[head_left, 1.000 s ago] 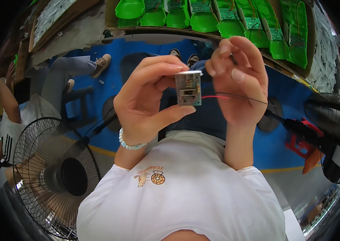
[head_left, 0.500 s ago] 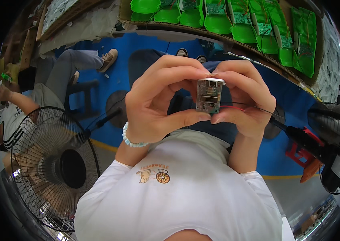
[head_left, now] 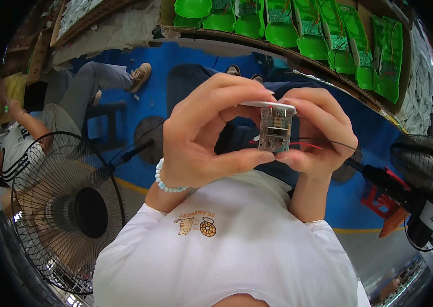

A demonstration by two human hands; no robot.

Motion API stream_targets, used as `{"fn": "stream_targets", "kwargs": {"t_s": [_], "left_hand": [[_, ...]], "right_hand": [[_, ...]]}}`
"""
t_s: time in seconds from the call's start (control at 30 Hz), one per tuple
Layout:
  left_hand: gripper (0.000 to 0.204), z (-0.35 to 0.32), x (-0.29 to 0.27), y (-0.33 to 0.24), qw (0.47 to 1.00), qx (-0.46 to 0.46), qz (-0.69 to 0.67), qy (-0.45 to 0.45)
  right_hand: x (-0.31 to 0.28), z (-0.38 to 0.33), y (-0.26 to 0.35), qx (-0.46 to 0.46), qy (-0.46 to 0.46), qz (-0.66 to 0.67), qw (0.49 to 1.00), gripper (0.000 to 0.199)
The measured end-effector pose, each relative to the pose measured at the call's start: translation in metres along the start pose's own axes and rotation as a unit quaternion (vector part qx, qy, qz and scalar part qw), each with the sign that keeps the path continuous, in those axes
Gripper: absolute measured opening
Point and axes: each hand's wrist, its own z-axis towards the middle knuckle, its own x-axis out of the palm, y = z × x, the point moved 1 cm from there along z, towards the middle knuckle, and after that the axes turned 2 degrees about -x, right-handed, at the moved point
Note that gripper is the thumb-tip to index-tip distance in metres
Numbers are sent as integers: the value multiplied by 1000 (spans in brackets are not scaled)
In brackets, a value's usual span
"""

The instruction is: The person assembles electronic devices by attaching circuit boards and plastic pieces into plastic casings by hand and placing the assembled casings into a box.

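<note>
We hold a small clear-cased circuit module (head_left: 275, 129) up between both hands, close under the camera and roughly centred in the view, well above the blue floor (head_left: 160, 71). Our left hand (head_left: 211, 138) curls around it from the left: thumb pressed under the lower edge, fingertips hooked over the white cap on top, so the piece is pinched top and bottom and cannot twist. Our right hand (head_left: 318, 133) closes on it from the right in the same way, thumb meeting the left thumb below the module and fingers (head_left: 308, 105) folded over the top edge. Both hands are thus clenched on the module, neither released. We judge the two-sided pinch leaves the flat face turned toward us so the board inside can be seen. A red wire and a black wire (head_left: 324, 145) run out of its right side, passing behind the right hand. A beaded bracelet (head_left: 168, 183) sits on the left wrist. To the left stands a wire-guarded fan (head_left: 68, 210); far across the top, a cardboard tray holds green plastic housings (head_left: 324, 36); another person (head_left: 47, 123) sits at far left; a second dark fan (head_left: 421, 174) stands at right.
</note>
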Motion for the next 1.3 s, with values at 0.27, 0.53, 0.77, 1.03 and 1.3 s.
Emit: {"fn": "stream_targets", "kwargs": {"t_s": [0.27,0.53,0.77,1.03,1.3], "left_hand": [[55,-2,-2,-3,999,26,40,-11],[53,-1,1,-3,994,75,59,-46],[53,-2,-2,-4,992,92,76,-38],[58,-1,-7,-4,991,88,105,-3],[54,1,-2,-5,992,83,87,-31]], "right_hand": [[7,1,4,-13,-10,17,1000,53],[10,1,5,0,-21,20,1000,55],[12,-1,4,-11,-29,21,999,55],[12,0,5,11,-38,11,999,55],[14,-1,6,18,-42,8,999,55]]}}
